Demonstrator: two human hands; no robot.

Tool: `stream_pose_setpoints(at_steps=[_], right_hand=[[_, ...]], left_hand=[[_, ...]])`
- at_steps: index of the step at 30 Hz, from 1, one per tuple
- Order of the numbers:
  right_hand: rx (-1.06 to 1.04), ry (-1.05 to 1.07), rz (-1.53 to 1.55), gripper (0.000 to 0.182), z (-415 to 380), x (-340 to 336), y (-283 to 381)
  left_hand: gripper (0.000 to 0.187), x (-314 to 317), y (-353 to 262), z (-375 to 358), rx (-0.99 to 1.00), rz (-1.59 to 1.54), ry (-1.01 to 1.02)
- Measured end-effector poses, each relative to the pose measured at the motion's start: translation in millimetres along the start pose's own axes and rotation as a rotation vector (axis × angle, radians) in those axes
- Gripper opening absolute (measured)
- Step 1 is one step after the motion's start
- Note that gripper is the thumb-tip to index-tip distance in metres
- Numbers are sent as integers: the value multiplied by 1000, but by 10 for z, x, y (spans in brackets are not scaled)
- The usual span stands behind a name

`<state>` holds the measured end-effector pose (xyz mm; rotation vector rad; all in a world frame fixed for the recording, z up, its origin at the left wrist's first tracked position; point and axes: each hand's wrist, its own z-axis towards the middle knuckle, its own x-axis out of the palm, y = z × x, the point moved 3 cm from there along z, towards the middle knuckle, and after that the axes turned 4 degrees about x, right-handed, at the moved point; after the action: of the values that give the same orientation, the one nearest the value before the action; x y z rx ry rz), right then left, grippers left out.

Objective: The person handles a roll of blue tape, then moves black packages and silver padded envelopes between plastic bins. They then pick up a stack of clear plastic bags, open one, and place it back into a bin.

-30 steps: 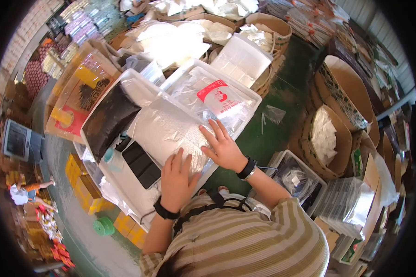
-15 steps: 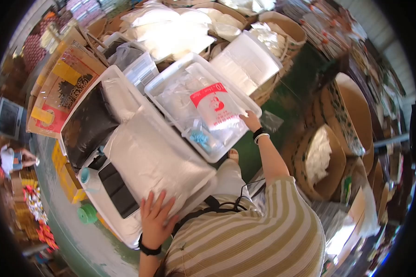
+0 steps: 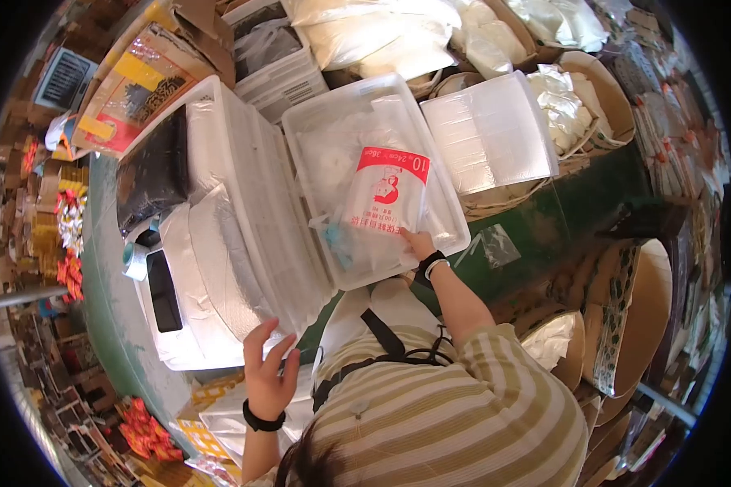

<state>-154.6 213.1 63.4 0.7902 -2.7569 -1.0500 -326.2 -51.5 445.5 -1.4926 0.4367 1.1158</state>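
My right hand (image 3: 419, 245) pinches the near corner of a white plastic bag pack (image 3: 387, 191) with red print. The pack lies in a white plastic bin (image 3: 294, 122) over clear plastic bags, beside a crumpled light-blue piece (image 3: 335, 243). My left hand (image 3: 270, 369) is raised with its fingers apart, holding nothing, close to the near edge of a second bin. Silver foil-like sheets (image 3: 211, 260) cover much of that bin. A dark phone-like slab (image 3: 165, 290), a roll of tape (image 3: 136, 258) and a black plastic packet (image 3: 154, 166) lie on its left side.
A stack of silver-white sheets (image 3: 491, 130) sits on a basket to the right. Behind are a grey crate (image 3: 288, 77) and large pale bags (image 3: 374, 36). A printed cardboard box (image 3: 142, 85) leans at the left; tall cardboard drums (image 3: 638, 316) stand at the right.
My left hand has lifted off the silver sheets. My right hand has shifted to the pack's near corner, and the pack lies nearer the bin's front edge. The whole view has turned.
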Motion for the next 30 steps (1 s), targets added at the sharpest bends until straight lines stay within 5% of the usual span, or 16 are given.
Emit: stream_pose_setpoints(at_steps=[4,10,15,18,22,25,30], right_hand=[[-88,44,186,38,-189,-97,178],[-206,33,13,29,-444,-656,551],[-480,-514,-769,17,-279,-1296,718],[-527,-634,-1028,15,-244,-1149,1037],[-883,-188,-776,21,-3,-165,1473],[-750,143,-1068,42,63,732,1526],[-921,-8,-1474,67,659,1286,958]], left_hand=[[22,209,47,-30,-104,-125,-47],[17,657,-19,288,79,-268,52],[17,735,77,488,102,-280,-53],[17,772,74,633,69,-267,-40],[16,972,116,707,5,-216,3],[16,1101,108,735,-142,-165,-27],[15,1334,12,611,-320,-219,-45]])
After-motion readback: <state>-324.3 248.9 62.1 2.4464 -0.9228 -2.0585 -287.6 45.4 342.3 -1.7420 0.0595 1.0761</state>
